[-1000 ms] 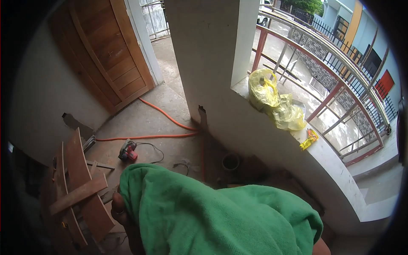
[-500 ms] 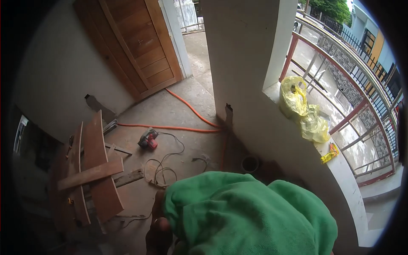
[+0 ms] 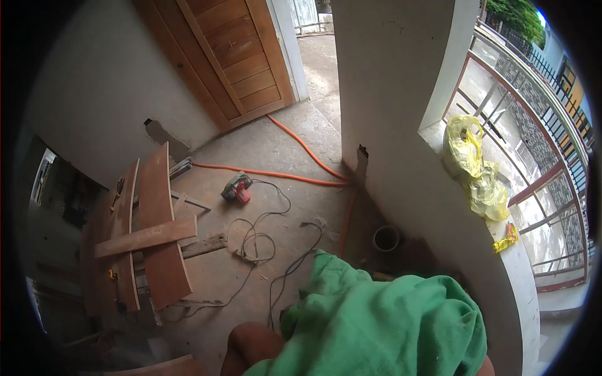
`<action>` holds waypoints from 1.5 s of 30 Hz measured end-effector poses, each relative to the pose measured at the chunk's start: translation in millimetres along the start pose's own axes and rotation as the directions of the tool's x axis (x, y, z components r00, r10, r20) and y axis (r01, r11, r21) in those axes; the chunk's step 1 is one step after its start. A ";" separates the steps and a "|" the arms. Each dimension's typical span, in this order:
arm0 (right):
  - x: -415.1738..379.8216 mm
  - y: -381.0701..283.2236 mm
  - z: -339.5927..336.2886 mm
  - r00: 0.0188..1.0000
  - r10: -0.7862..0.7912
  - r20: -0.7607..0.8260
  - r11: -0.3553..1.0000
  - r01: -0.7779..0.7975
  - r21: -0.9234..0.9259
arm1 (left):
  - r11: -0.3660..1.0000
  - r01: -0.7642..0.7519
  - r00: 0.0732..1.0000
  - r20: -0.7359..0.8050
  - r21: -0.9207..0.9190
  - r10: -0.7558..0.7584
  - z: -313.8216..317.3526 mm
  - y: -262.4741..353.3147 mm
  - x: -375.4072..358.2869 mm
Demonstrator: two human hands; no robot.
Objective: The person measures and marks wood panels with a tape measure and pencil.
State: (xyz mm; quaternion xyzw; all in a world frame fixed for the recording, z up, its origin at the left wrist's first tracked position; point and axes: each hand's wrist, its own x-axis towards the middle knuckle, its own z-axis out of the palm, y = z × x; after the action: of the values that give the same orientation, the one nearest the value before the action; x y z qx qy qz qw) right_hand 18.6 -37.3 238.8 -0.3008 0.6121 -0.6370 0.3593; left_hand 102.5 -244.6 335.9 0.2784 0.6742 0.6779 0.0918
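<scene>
A bunched green cloth [image 3: 389,326] fills the lower middle of the head view, close to the camera. At its left edge shows a rounded patch of bare skin [image 3: 254,348], with no fingers visible on it. A small strip of skin [image 3: 486,368] appears at the lower right edge of the cloth. Both my hands are out of sight, and the cloth covers much of the area in front of me. Beyond it, a dark cable [image 3: 291,269] runs over the floor, and a round bucket [image 3: 385,238] stands near the wall.
A red and grey power tool [image 3: 237,190] lies on the concrete floor with its cord. Brown boards [image 3: 160,225] rest across supports at left. An orange hose [image 3: 263,172] crosses toward the wooden door [image 3: 232,56]. Yellow plastic bags [image 3: 476,166] sit on the ledge [image 3: 511,276] by the railing.
The view has shifted, so the room appears further right. The green cloth has changed shape and sits lower, uncovering more floor and cable. The finger-like shape at its left edge no longer shows.
</scene>
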 end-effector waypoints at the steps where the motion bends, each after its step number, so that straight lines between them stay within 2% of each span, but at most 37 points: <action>1: 1.4 2.9 -2.4 1.000 0.001 0.004 1.000 -0.001 0.001 | 0.999 -0.034 0.997 0.066 -0.013 0.035 3.8 0.8 7.3; 5: 4.5 3.6 -6.0 0.999 -0.009 0.039 1.000 0.008 0.018 | 0.990 -0.113 0.954 0.269 -0.088 0.133 12.5 0.7 26.8; 10: 3.4 2.1 -26.1 0.990 -0.127 0.065 0.992 0.126 0.023 | 0.973 -0.122 0.874 0.443 -0.195 0.199 18.3 7.2 38.6; 11: 2.4 7.4 -23.9 0.995 -0.080 0.059 0.996 0.077 0.055 | 0.971 -0.122 0.860 0.466 -0.205 0.206 17.6 8.8 40.5; 14: -23.5 13.2 -19.6 1.000 0.010 0.030 0.985 -0.015 0.174 | 0.965 -0.139 0.830 0.505 -0.224 0.237 17.4 16.5 46.5; 17: -39.7 16.1 -19.1 0.996 0.084 -0.026 0.946 -0.072 0.316 | 0.968 -0.182 0.877 0.418 -0.172 0.238 3.7 19.5 60.3; 21: -38.3 16.4 -13.9 0.968 0.163 -0.190 0.834 -0.032 0.552 | 0.973 -0.217 0.969 0.134 0.073 0.206 -11.4 -3.6 92.2; 22: -36.9 16.2 -11.5 0.953 0.192 -0.234 0.787 -0.007 0.617 | 0.973 -0.184 0.981 0.090 0.141 0.172 -10.8 -17.3 100.0; 23: -33.6 15.6 -9.0 0.932 0.224 -0.283 0.739 0.027 0.673 | 0.975 -0.186 0.980 0.101 0.123 0.174 -8.6 -27.7 98.7; 24: -30.8 12.8 -10.2 0.909 0.243 -0.338 0.708 0.072 0.703 | 0.871 -0.081 0.970 0.241 0.484 -0.043 -6.9 -35.1 95.4; 25: -29.3 8.1 -14.5 0.882 0.251 -0.398 0.693 0.123 0.710 | 0.618 -0.045 0.918 0.276 0.785 -0.284 -6.0 -38.6 92.2; 26: -26.7 1.9 -24.8 0.851 0.246 -0.465 0.703 0.173 0.690 | 0.597 -0.132 0.944 0.285 0.791 -0.168 -8.1 -39.1 85.8; 27: -29.5 -4.4 -40.2 0.835 0.187 -0.517 0.754 0.216 0.620 | 0.600 -0.140 0.945 0.287 0.787 -0.156 -12.7 -35.8 78.6; 28: -33.7 -18.7 -51.7 0.740 0.090 -0.666 0.808 0.336 0.483 | 0.747 -0.103 0.989 0.151 0.656 0.005 -19.2 -29.3 70.1; 29: -43.7 -14.8 -74.7 0.592 0.097 -0.800 0.875 0.333 0.352 | 0.864 -0.102 0.991 -0.027 0.494 0.132 -26.7 -25.2 58.3; 30: -51.6 -29.2 -101.0 0.476 0.041 -0.878 0.909 0.347 0.230 | 0.888 -0.016 0.972 -0.201 0.459 0.121 -34.4 -24.4 40.0; 32: -64.5 -56.9 -133.9 0.361 -0.129 -0.923 0.939 0.343 0.002 | 0.893 0.184 0.867 -0.495 0.410 0.049 -51.3 -26.0 3.7; 33: -69.1 -71.1 -149.4 0.319 -0.211 -0.924 0.944 0.313 -0.107 | 0.870 0.302 0.793 -0.610 0.391 -0.001 -59.1 -28.8 -12.5; 34: -71.3 -85.9 -164.4 0.282 -0.289 -0.915 0.940 0.266 -0.215 | 0.871 0.306 0.778 -0.629 0.383 0.004 -63.9 -34.3 -31.2; 36: -70.2 -111.1 -198.5 0.254 -0.410 -0.876 0.912 0.124 -0.391 | 0.676 0.639 0.579 -0.808 0.366 -0.110 -63.9 -47.7 -67.6; 38: -51.6 -130.7 -242.8 0.307 -0.483 -0.820 0.843 -0.091 -0.530 | 0.675 0.671 0.516 -0.847 0.308 -0.126 -54.6 -52.5 -94.3; 40: -24.5 -122.0 -281.6 0.431 -0.489 -0.759 0.731 -0.272 -0.626 | 0.665 0.712 0.407 -0.905 0.228 -0.125 -41.7 -58.6 -118.0; 41: -10.8 -114.3 -304.1 0.498 -0.480 -0.722 0.655 -0.344 -0.672 | 0.659 0.717 0.416 -0.898 0.226 -0.145 -34.4 -62.8 -130.1; 43: 22.5 -83.5 -338.3 0.642 -0.436 -0.630 0.521 -0.391 -0.759 | 0.611 0.759 0.390 -0.908 0.224 -0.152 -19.9 -59.7 -155.5; 45: 49.4 -53.0 -354.5 0.731 -0.417 -0.541 0.388 -0.395 -0.833 | 0.563 0.805 0.327 -0.932 0.188 -0.157 -9.0 -52.6 -179.2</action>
State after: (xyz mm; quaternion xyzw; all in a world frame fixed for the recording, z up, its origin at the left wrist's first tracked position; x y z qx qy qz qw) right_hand -305.7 121.3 264.1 -0.1946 0.9398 -0.2507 -0.1269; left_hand 233.2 -338.0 240.3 -0.3072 0.8627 0.3799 -0.1304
